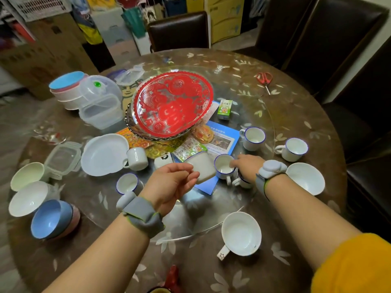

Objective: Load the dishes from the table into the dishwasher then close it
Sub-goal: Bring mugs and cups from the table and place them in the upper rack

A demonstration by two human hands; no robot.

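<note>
My left hand (171, 182) holds a tilted white cup (204, 167) just above the round table (296, 106). My right hand (247, 166) reaches forward, its fingertips pinching the rim of a blue-rimmed mug (223, 166). Another mug (241, 181) stands partly hidden under that wrist. More dishes lie around: a white plate (103, 154), a white mug (137, 158), a blue-rimmed mug (128, 183), two further mugs (254, 137) (294, 149), white bowls (28, 198) (305, 177), a blue bowl (50, 218) and a large handled cup (241, 232). No dishwasher is in view.
A red-patterned glass dish (173, 104) sits on the glass turntable (249, 85) over leaflets and packets. Plastic containers (99, 104) are stacked at the back left, and red scissors (264, 79) lie at the back right. Dark chairs (179, 31) ring the table.
</note>
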